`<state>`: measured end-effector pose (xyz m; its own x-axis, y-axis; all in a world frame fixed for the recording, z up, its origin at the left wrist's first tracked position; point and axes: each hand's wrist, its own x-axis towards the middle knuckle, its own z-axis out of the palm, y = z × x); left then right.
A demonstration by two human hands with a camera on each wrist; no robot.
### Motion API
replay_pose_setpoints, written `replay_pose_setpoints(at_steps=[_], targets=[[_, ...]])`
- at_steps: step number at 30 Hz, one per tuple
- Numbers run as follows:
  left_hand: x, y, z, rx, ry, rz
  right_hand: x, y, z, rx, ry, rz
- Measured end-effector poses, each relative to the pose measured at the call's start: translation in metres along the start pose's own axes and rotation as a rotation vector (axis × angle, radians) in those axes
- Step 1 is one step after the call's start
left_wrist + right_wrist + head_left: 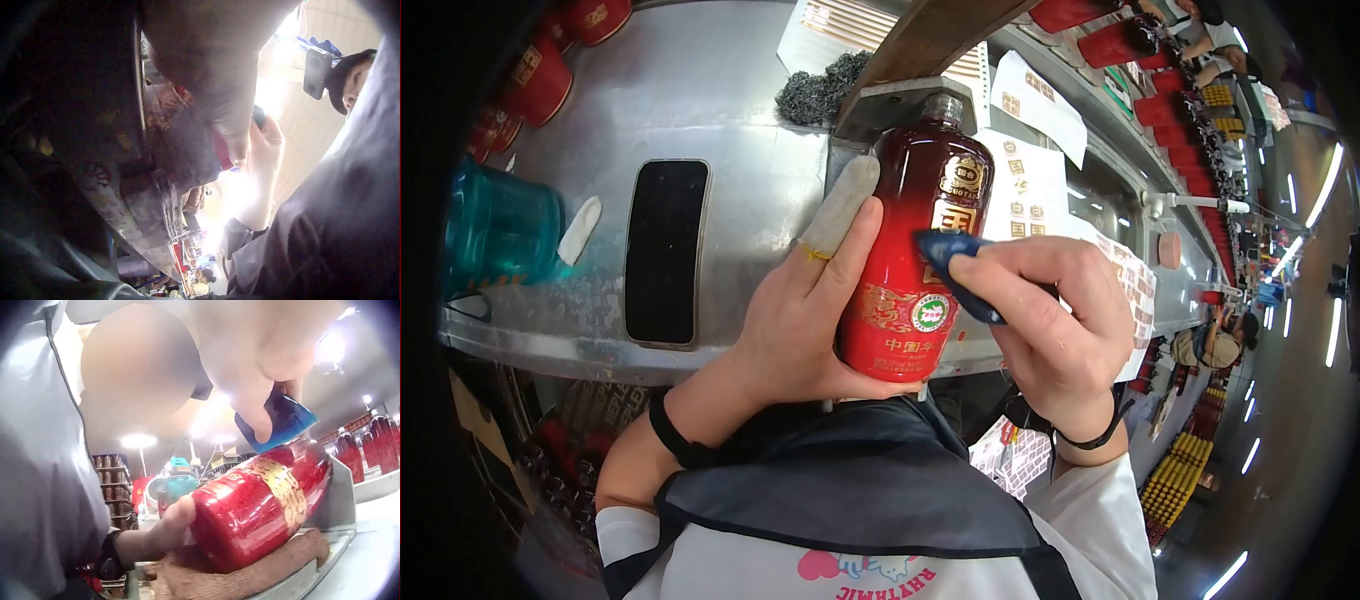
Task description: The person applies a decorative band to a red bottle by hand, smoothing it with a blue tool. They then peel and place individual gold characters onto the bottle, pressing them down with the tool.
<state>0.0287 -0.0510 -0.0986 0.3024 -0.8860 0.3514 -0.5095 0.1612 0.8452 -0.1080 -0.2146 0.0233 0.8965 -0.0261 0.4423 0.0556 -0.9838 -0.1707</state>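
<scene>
A glossy red glass bottle [905, 250], dark at the neck with gold lettering, lies between my hands. My left hand [800, 310] holds it, fingers along its side and thumb around its base. A pale cover with a yellow band wraps one left finger. With thumb and fingers my right hand [1050, 310] pinches a flat, dark blue scraper [960, 262], its edge right at the gold characters on the bottle's front. In the right wrist view the scraper [281, 422] is angled over the bottle [262, 506], which lies on a rolled brown cloth [250, 569].
A black phone [668, 252], a teal container [505, 225] and a dark scouring pad [820, 90] are on the metal table [600, 90]. Sheets of gold decals [1025, 185] lie to the right. A metal bracket [885, 100] stands by the bottle's neck. More red bottles [1170, 120] line the far side.
</scene>
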Motion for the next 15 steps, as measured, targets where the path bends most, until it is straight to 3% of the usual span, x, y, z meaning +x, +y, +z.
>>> replay_pose_setpoints(at_steps=[6, 12, 15], targets=[[0.001, 0.001, 0.001, -0.034, 0.007, -0.014, -0.006, 0.004, -0.008, 0.042, 0.09, 0.151], [0.006, 0.002, -0.001, 0.107, 0.058, 0.086, -0.009, -0.001, -0.009, 0.124, -0.033, 0.109], [0.007, 0.002, -0.002, 0.112, 0.059, 0.094, -0.002, -0.002, -0.018, 0.199, -0.089, 0.326]])
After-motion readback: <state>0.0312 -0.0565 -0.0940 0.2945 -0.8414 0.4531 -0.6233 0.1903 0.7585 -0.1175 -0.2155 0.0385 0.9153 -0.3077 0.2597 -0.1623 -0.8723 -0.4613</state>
